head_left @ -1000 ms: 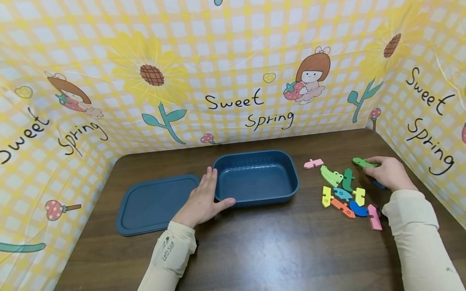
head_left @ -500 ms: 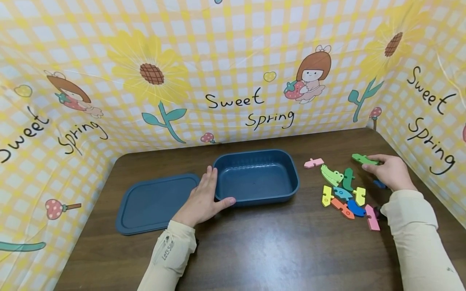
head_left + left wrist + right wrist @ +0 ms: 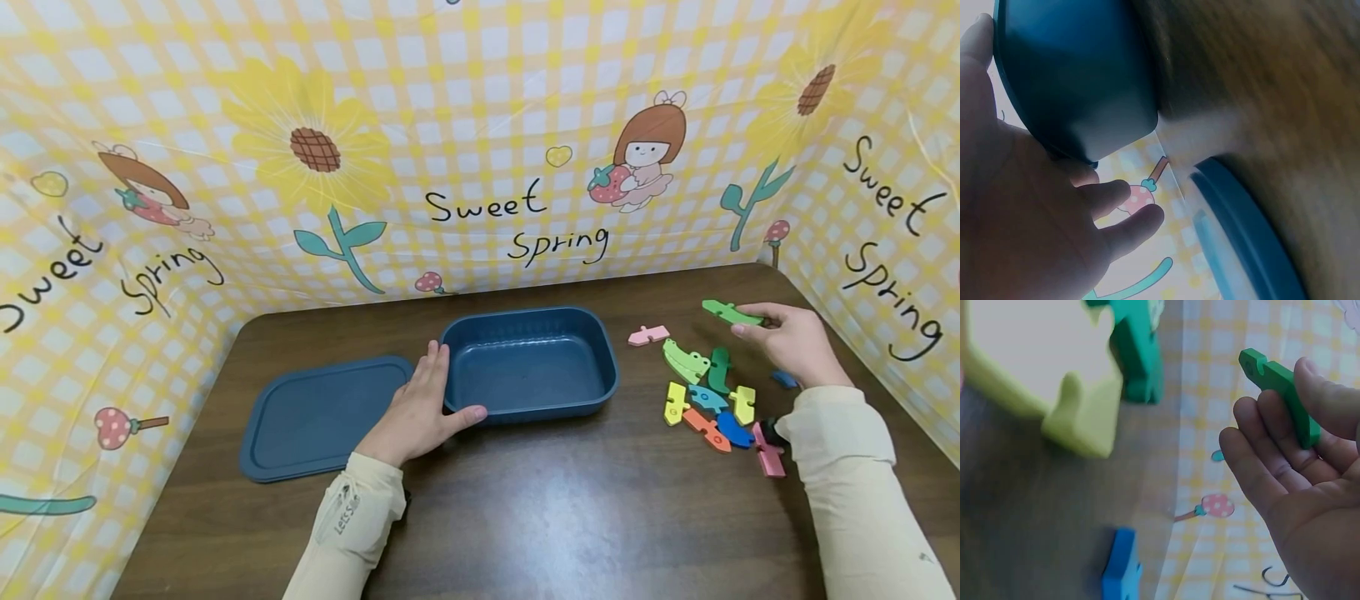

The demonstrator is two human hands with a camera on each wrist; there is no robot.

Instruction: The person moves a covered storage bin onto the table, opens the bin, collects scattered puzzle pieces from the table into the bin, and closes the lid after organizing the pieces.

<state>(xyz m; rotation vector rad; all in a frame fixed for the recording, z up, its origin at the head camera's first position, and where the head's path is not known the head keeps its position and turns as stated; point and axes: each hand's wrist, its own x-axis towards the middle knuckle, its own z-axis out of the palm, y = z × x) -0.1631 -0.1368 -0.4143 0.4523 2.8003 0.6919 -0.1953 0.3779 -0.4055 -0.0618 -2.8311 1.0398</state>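
Observation:
My right hand (image 3: 798,342) pinches a green toy piece (image 3: 726,312), flat with a notch in its side, between thumb and fingers. In the right wrist view the piece (image 3: 1282,387) shows lifted off the tabletop. My left hand (image 3: 416,417) rests straight-fingered along the left side of a dark blue box (image 3: 532,415), thumb by its front corner. That box stands uncovered with nothing inside. Close to the right hand lie a light green crocodile-head piece (image 3: 684,360) and a dark green piece (image 3: 718,371).
Left of the box lies its flat blue lid (image 3: 322,417). Several notched pieces cluster on the right: yellow (image 3: 674,405), light blue (image 3: 707,399), orange (image 3: 707,431), blue (image 3: 735,430), pink (image 3: 768,454). Another pink piece (image 3: 648,335) lies nearer the box. A checked cloth (image 3: 480,125) walls the table.
The right hand has raised the green piece from the table and carried it slightly left and farther away. A blue piece beneath that hand now shows more. The left hand stays put.

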